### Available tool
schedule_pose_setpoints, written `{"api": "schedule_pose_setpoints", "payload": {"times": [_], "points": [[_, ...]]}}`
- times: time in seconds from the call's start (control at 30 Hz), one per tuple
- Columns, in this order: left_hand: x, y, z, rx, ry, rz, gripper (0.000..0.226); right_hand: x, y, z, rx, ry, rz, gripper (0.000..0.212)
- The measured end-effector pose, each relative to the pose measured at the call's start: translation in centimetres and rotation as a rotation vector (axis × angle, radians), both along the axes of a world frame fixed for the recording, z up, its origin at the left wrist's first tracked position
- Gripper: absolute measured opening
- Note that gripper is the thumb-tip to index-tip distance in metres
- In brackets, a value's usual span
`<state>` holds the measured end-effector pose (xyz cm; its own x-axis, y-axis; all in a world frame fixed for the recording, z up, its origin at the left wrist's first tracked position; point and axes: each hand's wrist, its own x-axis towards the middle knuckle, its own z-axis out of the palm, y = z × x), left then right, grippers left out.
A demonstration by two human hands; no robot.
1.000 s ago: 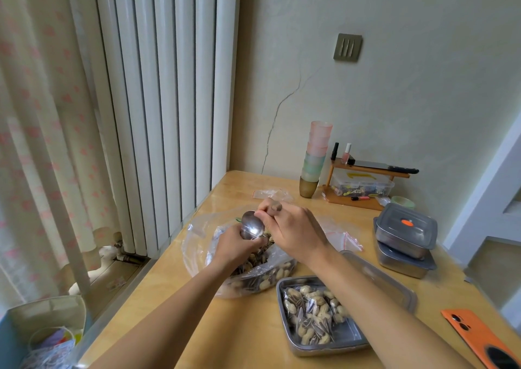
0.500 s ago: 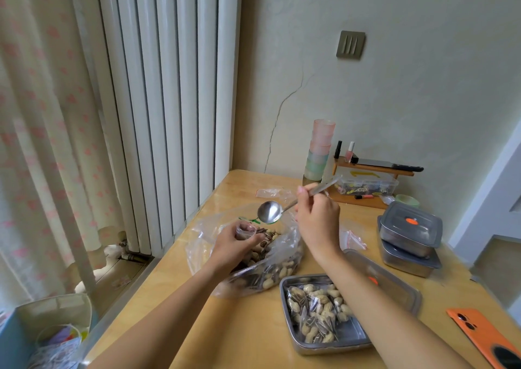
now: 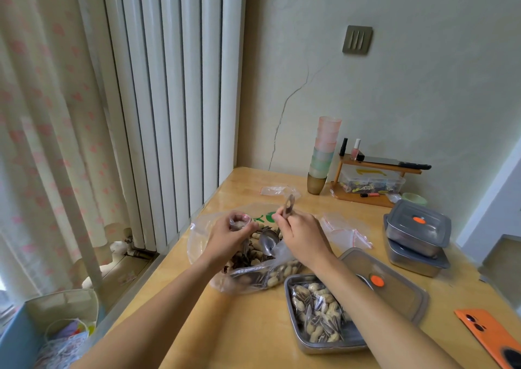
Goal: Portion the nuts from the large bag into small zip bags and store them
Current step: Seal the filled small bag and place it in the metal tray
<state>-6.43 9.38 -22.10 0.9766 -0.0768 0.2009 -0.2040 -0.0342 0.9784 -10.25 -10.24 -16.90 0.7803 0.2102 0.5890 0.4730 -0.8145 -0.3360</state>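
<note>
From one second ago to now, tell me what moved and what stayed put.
The right hand swung the spoon up off the small zip bag, then tipped it bowl-down into the large bag of nuts, handle now pointing up. The left hand kept hold of the small zip bag, mouth open. The open steel tray of filled bags, stacked lidded containers and orange phone stayed put.

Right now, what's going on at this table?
A person is portioning nuts. The right hand holds a metal spoon dipped into the large bag of nuts, while the left hand holds a small zip bag open. One filled bag lies in the steel tray.
</note>
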Motion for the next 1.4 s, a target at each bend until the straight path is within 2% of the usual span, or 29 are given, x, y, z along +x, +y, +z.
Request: {"api": "schedule_pose_setpoints", "payload": {"times": [0.23, 0.4, 0.5, 0.6, 0.67, 0.8, 1.0, 1.1, 1.2, 1.27, 1.4], "points": [[0.8, 0.4, 1.5, -0.123, 0.053, 0.043, 0.033, -0.6, 1.0, 0.2, 0.154, 0.189, -0.076, 0.042], [1.6, 1.1, 1.9, -0.110, 0.044, 0.014, 0.039, -0.6, 1.6, -0.4, 0.437, 0.381, -0.161, 0.034], [1.3, 0.8, 1.9, -0.123, 0.055, 0.012, 0.034, -0.2, 1.7, -0.8, 0.589, 0.500, -0.215, 0.034], [1.2, 0.8, 1.5, -0.102, 0.061, -0.006, 0.037, 0.2, 1.4, -1.0, 0.785, 0.538, -0.277, 0.033], [1.3, 1.0, 1.1, -0.085, 0.069, -0.019, 0.040, 0.2, 0.9, -0.7, 0.834, 0.509, -0.323, 0.034], [1.3, 1.2, 0.5, -0.026, 0.067, -0.013, 0.039, -0.1, -0.7, 0.6, 0.806, 0.371, -0.417, 0.037], [1.2, 0.0, -0.1, 0.274, 0.013, 0.000, 0.028, 0.1, -2.1, 2.5, 0.819, 0.172, -0.487, 0.038], [1.2, -1.0, -0.4, 0.385, -0.025, -0.016, 0.026, -0.3, -1.6, 3.4, 0.775, 0.105, -0.464, 0.040], [0.8, -2.1, 0.0, 0.435, -0.060, -0.007, 0.023, -1.0, -0.5, 3.7, 0.712, 0.050, -0.354, 0.038], [0.5, -2.7, 0.3, 0.377, -0.031, -0.027, 0.019, -1.3, 0.3, 3.6, 0.599, -0.025, -0.247, 0.039], [0.7, -3.0, -0.2, 0.113, 0.123, -0.083, 0.020, -1.7, 1.0, 3.5, 0.178, -0.256, 0.041, 0.033]]}}
